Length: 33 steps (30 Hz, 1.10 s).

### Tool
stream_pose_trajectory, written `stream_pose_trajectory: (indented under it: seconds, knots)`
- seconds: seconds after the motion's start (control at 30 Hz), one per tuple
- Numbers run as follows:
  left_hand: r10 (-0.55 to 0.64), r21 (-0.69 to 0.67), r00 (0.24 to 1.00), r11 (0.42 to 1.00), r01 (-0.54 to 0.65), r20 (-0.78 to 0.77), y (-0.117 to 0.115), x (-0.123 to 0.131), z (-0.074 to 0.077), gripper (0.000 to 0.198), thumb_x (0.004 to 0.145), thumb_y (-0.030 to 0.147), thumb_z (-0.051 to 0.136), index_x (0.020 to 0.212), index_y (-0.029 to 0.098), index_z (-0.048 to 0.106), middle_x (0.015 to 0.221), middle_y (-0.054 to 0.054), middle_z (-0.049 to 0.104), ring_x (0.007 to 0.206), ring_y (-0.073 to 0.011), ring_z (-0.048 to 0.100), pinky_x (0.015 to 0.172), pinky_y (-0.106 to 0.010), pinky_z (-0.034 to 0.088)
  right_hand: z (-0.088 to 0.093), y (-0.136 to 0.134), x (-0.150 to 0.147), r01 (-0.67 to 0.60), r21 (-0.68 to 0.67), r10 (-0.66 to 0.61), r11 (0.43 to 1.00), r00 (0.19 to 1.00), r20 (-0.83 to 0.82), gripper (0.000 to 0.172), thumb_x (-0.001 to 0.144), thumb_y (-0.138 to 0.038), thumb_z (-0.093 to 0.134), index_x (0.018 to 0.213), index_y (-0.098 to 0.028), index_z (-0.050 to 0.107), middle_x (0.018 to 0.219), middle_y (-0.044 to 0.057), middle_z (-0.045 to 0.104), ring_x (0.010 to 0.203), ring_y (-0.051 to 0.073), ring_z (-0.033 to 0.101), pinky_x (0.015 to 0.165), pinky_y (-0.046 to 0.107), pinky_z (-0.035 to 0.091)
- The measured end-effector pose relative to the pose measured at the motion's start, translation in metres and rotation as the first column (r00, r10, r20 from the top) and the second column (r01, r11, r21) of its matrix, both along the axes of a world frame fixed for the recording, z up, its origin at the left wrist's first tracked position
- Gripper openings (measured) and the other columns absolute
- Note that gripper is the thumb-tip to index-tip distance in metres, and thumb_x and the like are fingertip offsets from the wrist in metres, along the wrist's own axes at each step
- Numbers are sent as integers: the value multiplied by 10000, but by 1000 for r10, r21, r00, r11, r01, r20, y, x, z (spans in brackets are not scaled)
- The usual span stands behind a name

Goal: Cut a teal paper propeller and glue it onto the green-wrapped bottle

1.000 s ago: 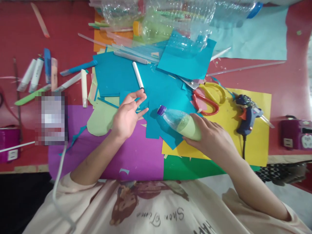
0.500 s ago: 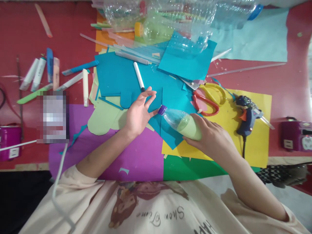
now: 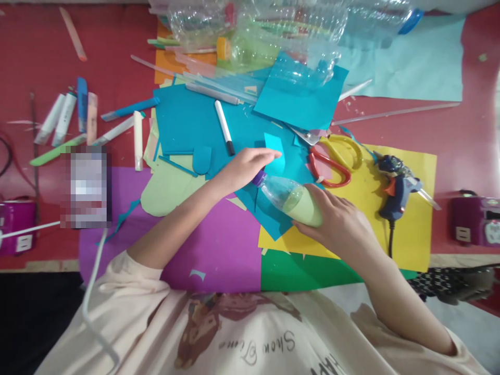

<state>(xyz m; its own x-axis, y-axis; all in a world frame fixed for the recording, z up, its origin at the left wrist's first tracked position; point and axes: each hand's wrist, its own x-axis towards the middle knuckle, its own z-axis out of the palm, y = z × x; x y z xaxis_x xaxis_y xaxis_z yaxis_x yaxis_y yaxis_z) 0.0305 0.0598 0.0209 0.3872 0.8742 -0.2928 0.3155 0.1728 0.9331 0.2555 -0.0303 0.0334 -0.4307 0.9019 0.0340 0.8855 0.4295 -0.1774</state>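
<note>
My right hand [image 3: 339,223] is wrapped round the lower part of a small clear plastic bottle [image 3: 292,198] that lies on its side, its base covered in pale green paper and its purple cap [image 3: 259,178] pointing left. My left hand [image 3: 245,165] reaches over the cap, and its fingertips pinch a small cut piece of teal paper [image 3: 275,152] lifted just above the bottle's neck. Under both lie teal paper sheets [image 3: 183,122]. A white marker with a black tip [image 3: 224,126] rests on the teal paper just left of my left hand.
Red and yellow scissors [image 3: 336,156] and a blue glue gun [image 3: 395,182] lie on a yellow sheet [image 3: 414,229] to the right. Empty clear bottles [image 3: 273,31] pile up at the back. Several markers [image 3: 66,117] lie at the left, purple [image 3: 219,245] and green [image 3: 304,271] sheets near me.
My left hand has moved right from the teal sheets to the bottle's neck and now pinches a small teal piece. The right hand and bottle have stayed put.
</note>
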Motion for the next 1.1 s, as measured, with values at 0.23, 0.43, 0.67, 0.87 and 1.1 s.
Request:
stream_pose_trajectory:
  seconds: [0.23, 0.43, 0.67, 0.87, 1.1]
  knots:
    - [335, 266, 942, 910, -318, -20, -11, -29, 8, 221, 840, 288, 600, 977, 194, 746, 805, -20, 713, 746, -174, 656, 734, -298, 526, 12, -6, 4, -5, -84, 4, 996, 1000, -21, 537, 860, -488, 566, 1263, -135, 534, 945, 153, 739, 759, 308, 716, 597, 378, 520]
    - [383, 360, 918, 874, -325, -100, -19, -48, 23, 153, 798, 206, 613, 901, 226, 724, 827, -1, 693, 787, -162, 623, 780, -286, 512, 37, -9, 8, -24, -135, 15, 991, 997, -71, 525, 852, -515, 574, 1253, -181, 526, 913, 105, 743, 705, 278, 709, 540, 345, 502]
    - [166, 165, 986, 973, -164, 0, -26, -37, 14, 216, 790, 248, 630, 995, 205, 686, 875, -14, 702, 774, -155, 652, 748, -268, 540, 23, 2, 1, -76, -91, 78, 993, 997, 18, 534, 837, -491, 600, 1233, -137, 553, 910, 135, 740, 723, 290, 709, 580, 351, 495]
    - [281, -57, 932, 960, -275, 227, -40, -42, -5, 414, 836, 414, 642, 1221, 274, 587, 934, -25, 735, 773, -162, 693, 733, -284, 571, 17, 7, 2, -91, -62, 92, 994, 996, 16, 533, 837, -470, 619, 1246, -135, 554, 924, 144, 738, 768, 302, 716, 620, 366, 509]
    - [177, 29, 972, 983, -184, 156, -57, -48, -17, 433, 742, 435, 731, 1118, 226, 683, 1130, -72, 710, 1085, -260, 658, 925, -371, 550, 20, 19, 2, -110, -75, 111, 991, 994, 3, 524, 836, -435, 623, 1277, -166, 538, 1042, 143, 735, 884, 306, 715, 709, 387, 538]
